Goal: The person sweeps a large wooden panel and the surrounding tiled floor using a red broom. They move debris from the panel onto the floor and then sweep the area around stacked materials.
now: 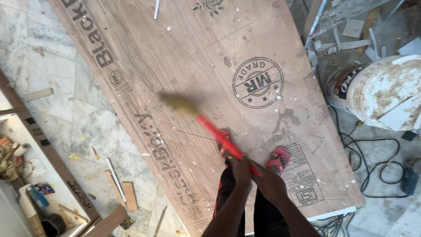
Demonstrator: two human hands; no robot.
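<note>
I stand on a large brown plywood sheet that lies on the floor, with red sandals on my feet. Both my hands grip the red handle of a broom. My left hand is higher up the handle, and my right hand is just behind it at the near end. The broom's yellowish bristle head is blurred with motion over the middle of the sheet. Small white specks and dust are scattered across the plywood.
A dirty white bucket lies on its side at the right, with black cables coiled below it. Wood offcuts lie on the marble floor at the left. A shelf with clutter fills the lower left corner.
</note>
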